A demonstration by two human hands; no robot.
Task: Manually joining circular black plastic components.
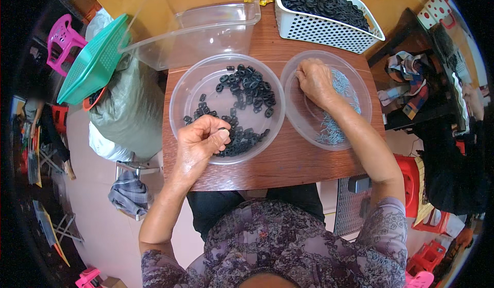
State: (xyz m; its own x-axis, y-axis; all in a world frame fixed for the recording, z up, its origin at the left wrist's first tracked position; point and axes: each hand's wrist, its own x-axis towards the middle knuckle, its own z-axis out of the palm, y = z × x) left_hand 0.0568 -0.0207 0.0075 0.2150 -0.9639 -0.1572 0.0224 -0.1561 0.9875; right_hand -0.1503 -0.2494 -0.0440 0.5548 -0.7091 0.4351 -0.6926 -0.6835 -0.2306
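On my feed the left hand pinches what looks like a black piece over the left bowl, where many loose black pieces lie. The right hand curls inside the right bowl, near thin blue pieces; I can't tell whether it grips any. I judge plenty is left in both bowls; whether the heap in the white basket is finished, I can't tell.
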